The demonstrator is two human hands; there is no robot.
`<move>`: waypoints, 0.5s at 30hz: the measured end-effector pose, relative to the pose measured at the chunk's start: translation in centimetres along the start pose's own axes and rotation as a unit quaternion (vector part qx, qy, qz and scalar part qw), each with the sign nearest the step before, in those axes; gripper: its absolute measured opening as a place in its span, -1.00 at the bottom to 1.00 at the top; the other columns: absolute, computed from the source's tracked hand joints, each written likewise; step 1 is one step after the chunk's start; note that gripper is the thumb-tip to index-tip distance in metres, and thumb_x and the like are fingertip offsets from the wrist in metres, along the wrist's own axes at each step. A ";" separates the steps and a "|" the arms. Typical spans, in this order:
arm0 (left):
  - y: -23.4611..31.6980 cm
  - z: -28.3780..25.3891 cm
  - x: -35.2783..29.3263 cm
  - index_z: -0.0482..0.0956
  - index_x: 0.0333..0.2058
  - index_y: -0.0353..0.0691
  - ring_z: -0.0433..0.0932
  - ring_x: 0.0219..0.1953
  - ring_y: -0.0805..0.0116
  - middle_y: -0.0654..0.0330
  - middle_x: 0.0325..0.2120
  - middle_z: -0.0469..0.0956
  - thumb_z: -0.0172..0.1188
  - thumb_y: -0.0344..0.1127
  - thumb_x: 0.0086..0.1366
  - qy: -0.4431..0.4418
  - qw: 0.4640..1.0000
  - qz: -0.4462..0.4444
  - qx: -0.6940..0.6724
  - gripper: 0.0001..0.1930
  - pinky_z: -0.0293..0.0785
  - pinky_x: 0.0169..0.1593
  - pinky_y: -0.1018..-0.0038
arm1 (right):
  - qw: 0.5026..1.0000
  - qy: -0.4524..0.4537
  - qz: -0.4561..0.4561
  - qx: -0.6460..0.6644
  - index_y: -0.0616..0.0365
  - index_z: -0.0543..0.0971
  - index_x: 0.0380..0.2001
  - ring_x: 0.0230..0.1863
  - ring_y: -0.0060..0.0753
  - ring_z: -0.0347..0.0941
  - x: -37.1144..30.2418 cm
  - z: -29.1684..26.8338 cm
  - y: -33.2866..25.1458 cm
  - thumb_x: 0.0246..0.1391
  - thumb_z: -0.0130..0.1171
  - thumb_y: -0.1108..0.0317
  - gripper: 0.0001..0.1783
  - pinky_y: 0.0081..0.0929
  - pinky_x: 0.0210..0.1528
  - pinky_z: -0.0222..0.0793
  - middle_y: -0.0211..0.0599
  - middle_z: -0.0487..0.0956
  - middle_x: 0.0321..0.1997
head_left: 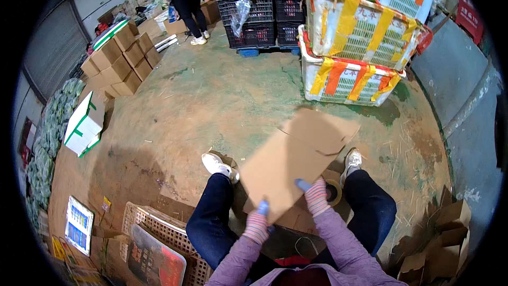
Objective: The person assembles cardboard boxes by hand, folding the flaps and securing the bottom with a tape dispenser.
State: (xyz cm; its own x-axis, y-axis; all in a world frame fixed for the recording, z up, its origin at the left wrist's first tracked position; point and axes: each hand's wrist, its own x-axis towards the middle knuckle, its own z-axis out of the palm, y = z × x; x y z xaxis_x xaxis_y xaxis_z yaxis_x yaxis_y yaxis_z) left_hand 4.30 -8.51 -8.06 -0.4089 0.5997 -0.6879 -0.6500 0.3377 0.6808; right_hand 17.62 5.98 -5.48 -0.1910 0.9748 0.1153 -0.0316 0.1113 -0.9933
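A flat, folded cardboard box (283, 161) is tilted out in front of me between my knees, its flap end pointing away. My left hand (257, 224), in a pink-striped glove with blue fingertips, grips its near left edge with the thumb on top. My right hand (316, 197), gloved alike, holds the right edge, its thumb lying on the face of the board. The other fingers are hidden beneath the sheet. Just beside the right hand is a roll of tape (333, 192). More cardboard (296, 220) lies under the held one.
At the left stand a plastic crate (143, 212), a white-and-green box (84, 124) and stacked cartons (119, 58). Taped white baskets (349, 82) rise ahead right, beside black crates (248, 34). Open cartons (439, 238) sit at lower right. Another person (186, 2) stands at the back.
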 end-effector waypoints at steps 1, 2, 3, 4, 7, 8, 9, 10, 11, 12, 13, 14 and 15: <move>2.2 2.1 -4.2 0.44 -0.58 -0.07 0.30 -0.71 0.44 0.33 -0.70 0.38 0.11 0.24 0.07 -0.118 0.980 -0.080 0.141 -0.54 0.20 -0.66 0.46 | 0.993 0.017 0.087 0.080 0.27 0.47 -0.28 -0.32 -0.37 0.48 1.1 -2.3 0.0 -0.22 0.21 0.54 -0.69 -0.44 -0.34 0.43 -0.27 0.54 -0.33; 4.1 2.0 -6.1 0.50 -0.51 -0.11 0.35 -0.53 0.49 0.34 -0.61 0.38 0.07 -0.01 0.21 -0.245 0.917 -0.158 0.271 -0.70 0.31 -0.44 0.48 | 0.996 0.002 0.067 0.060 0.28 0.47 -0.28 -0.37 -0.34 0.50 1.6 -3.4 -1.5 -0.25 0.19 0.58 -0.67 -0.42 -0.36 0.43 -0.24 0.56 -0.34; 4.4 2.0 -7.5 0.52 -0.44 -0.16 0.38 -0.46 0.51 0.34 -0.57 0.43 0.07 -0.08 0.22 -0.304 0.899 -0.080 0.305 -0.74 0.34 -0.37 0.51 | 0.996 -0.044 0.079 -0.009 0.28 0.47 -0.28 -0.37 -0.31 0.50 2.1 -4.9 -2.9 -0.25 0.18 0.57 -0.66 -0.42 -0.35 0.43 -0.21 0.56 -0.36; 4.5 2.0 -8.2 0.55 -0.38 -0.21 0.42 -0.39 0.54 0.34 -0.53 0.47 0.08 -0.15 0.23 -0.362 0.868 -0.003 0.339 -0.76 0.37 -0.29 0.55 | 0.989 -0.083 0.091 -0.079 0.29 0.47 -0.27 -0.37 -0.29 0.50 2.2 -5.8 -4.0 -0.26 0.17 0.55 -0.66 -0.41 -0.34 0.43 -0.17 0.56 -0.37; 3.7 1.7 -5.5 0.42 -0.09 -0.31 0.39 -0.16 0.49 0.24 -0.22 0.48 0.13 -0.19 0.19 -0.351 0.910 0.134 0.177 -0.62 0.32 -0.05 0.51 | 0.938 -0.113 0.051 -0.323 0.28 0.47 -0.25 -0.36 -0.22 0.50 1.0 -5.8 -5.1 -0.24 0.20 0.46 -0.63 -0.39 -0.31 0.43 -0.09 0.56 -0.37; 3.3 2.5 -4.5 0.35 -0.04 -0.31 0.39 -0.13 0.39 0.16 -0.17 0.44 0.14 -0.15 0.18 -0.336 0.900 0.195 0.198 -0.54 0.32 -0.03 0.46 | 0.924 -0.110 0.059 -0.362 0.28 0.41 -0.31 -0.22 0.09 0.44 0.4 -5.1 -5.4 -0.28 0.29 0.12 -0.48 -0.25 -0.18 0.38 0.12 0.51 -0.32; 2.7 3.4 -4.0 0.28 0.02 -0.32 0.38 -0.09 0.30 0.08 -0.12 0.40 0.16 -0.12 0.16 -0.310 0.889 0.256 0.222 -0.46 0.31 0.00 0.41 | 0.910 -0.130 0.116 -0.378 0.29 0.41 -0.28 -0.18 0.08 0.43 -0.6 -3.2 -6.1 -0.26 0.27 0.11 -0.47 -0.26 -0.16 0.37 0.13 0.50 -0.28; 2.2 4.1 -3.6 0.21 0.08 -0.32 0.37 -0.05 0.20 -0.01 -0.07 0.36 0.17 -0.08 0.14 -0.281 0.873 0.314 0.244 -0.37 0.31 0.02 0.37 | 0.891 -0.149 0.172 -0.393 0.30 0.41 -0.25 -0.15 0.07 0.42 -1.5 -1.6 -6.7 -0.24 0.25 0.10 -0.45 -0.26 -0.14 0.35 0.14 0.50 -0.25; 2.5 5.5 -4.1 0.17 0.10 -0.31 0.34 -0.01 0.08 -0.09 -0.05 0.32 0.19 0.00 0.10 -0.243 0.853 0.337 0.314 -0.29 0.28 0.05 0.32 | 0.910 -0.136 0.103 -0.377 0.31 0.43 -0.27 -0.23 -0.03 0.44 -2.1 -1.7 -4.8 -0.16 0.20 0.06 -0.48 -0.29 -0.18 0.35 0.06 0.51 -0.31; 3.0 6.9 -4.7 0.13 0.12 -0.29 0.31 0.02 -0.03 -0.17 -0.03 0.28 0.20 0.09 0.05 -0.201 0.827 0.360 0.383 -0.21 0.24 0.09 0.27 | 0.925 -0.123 0.032 -0.358 0.32 0.45 -0.29 -0.31 -0.14 0.46 -2.5 -1.7 -1.7 -0.07 0.14 0.03 -0.50 -0.31 -0.23 0.34 -0.02 0.52 -0.37; 1.9 7.4 -4.2 0.13 0.12 -0.28 0.24 0.08 -0.10 -0.22 -0.02 0.25 0.20 0.17 -0.01 -0.173 0.847 0.327 0.381 -0.15 0.18 0.13 0.22 | 0.938 -0.158 0.068 -0.302 0.33 0.44 -0.31 -0.29 -0.20 0.43 -2.2 -2.4 1.2 -0.02 0.09 0.01 -0.50 -0.34 -0.19 0.32 -0.01 0.50 -0.39; 2.0 6.8 -3.9 0.12 0.13 -0.28 0.23 0.09 -0.10 -0.22 -0.01 0.25 0.20 0.17 0.00 -0.172 0.855 0.321 0.370 -0.14 0.18 0.14 0.22 | 0.937 -0.166 0.138 -0.276 0.33 0.44 -0.25 -0.26 -0.29 0.42 -3.4 -0.6 -4.2 0.02 0.09 0.06 -0.53 -0.41 -0.17 0.33 -0.05 0.50 -0.33; 2.1 6.2 -3.7 0.12 0.13 -0.28 0.23 0.10 -0.10 -0.22 0.00 0.25 0.20 0.17 0.00 -0.171 0.862 0.314 0.359 -0.14 0.17 0.14 0.22 | 0.965 -0.159 0.157 -0.140 0.32 0.42 -0.20 -0.25 -0.31 0.42 -3.5 0.0 -2.7 0.03 0.10 0.09 -0.54 -0.42 -0.16 0.33 -0.09 0.50 -0.28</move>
State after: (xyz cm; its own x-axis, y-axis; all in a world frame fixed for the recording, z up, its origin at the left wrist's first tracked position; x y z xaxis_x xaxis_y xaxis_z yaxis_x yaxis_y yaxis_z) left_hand 8.44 -5.50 -2.56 -0.2442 0.9649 -0.0962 0.2444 0.1572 0.9568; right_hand 18.38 2.24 -3.23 -0.4413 0.8651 -0.2383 0.3353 -0.0874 -0.9381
